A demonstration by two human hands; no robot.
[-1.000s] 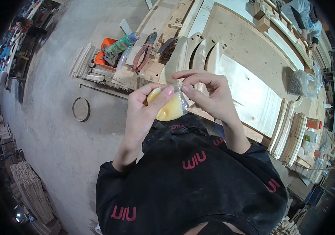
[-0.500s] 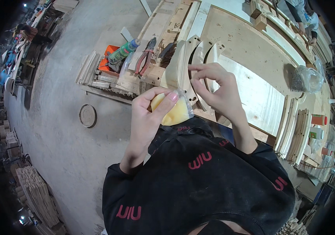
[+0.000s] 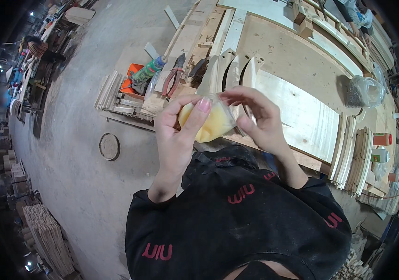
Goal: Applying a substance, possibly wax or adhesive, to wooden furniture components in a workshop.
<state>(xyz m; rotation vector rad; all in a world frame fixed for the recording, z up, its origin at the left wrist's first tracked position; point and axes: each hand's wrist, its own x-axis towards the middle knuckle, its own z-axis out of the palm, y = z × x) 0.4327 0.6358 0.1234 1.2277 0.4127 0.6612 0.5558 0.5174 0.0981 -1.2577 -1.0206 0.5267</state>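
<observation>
My left hand (image 3: 176,121) pinches a clear plastic bag with a soft-looking yellow mass (image 3: 211,122) inside, thumb in front and fingers behind. What the yellow stuff is, I cannot make out. Beside it my right hand (image 3: 260,114) reaches to the bag's upper right edge, fingers bent and the thumb standing apart from them. Its fingertips are partly hidden behind the plastic. Just beyond both hands, several curved wooden pieces (image 3: 233,70) with drilled holes stand side by side on the workbench (image 3: 288,51).
Left on the bench lie red-handled pliers (image 3: 174,77), a green bottle (image 3: 148,70) and an orange box (image 3: 130,84). Curved slats (image 3: 349,151) are stacked at right, near a clear bag (image 3: 366,92) and small bottles (image 3: 380,155). A round lid-like disc (image 3: 109,146) lies on the floor. Another person (image 3: 353,14) works far right.
My right hand has come down and left to the bag's edge, its fingers changing from a raised pinch-like curl to reaching at the plastic. The left hand keeps its hold.
</observation>
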